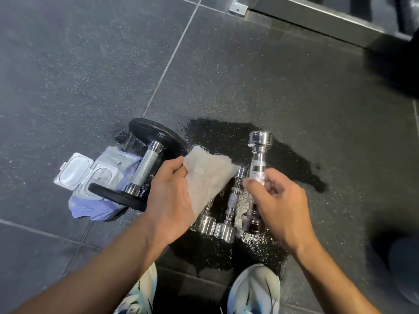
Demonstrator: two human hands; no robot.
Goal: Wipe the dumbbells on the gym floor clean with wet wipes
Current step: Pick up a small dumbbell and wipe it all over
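1. While working over the gym floor [90,64], faces a dark wet patch [226,137] under the weights, probably slippery.
2. Leaves the black-plate dumbbell [147,164] at left, against the open wipes pack [102,177], partly blocking it.
3. Holds one chrome dumbbell [258,159] tilted up, right grip [278,207] curled round its handle, probably to expose every side.
4. Pinches the wet wipe [208,177] in the left grip [170,196], spread above two smaller dumbbells [226,211] on the floor.

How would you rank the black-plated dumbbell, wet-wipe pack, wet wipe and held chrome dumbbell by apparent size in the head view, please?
1. black-plated dumbbell
2. wet-wipe pack, partly hidden, nearly tied
3. chrome dumbbell in the right hand and wet wipe in the left hand: alike, unranked
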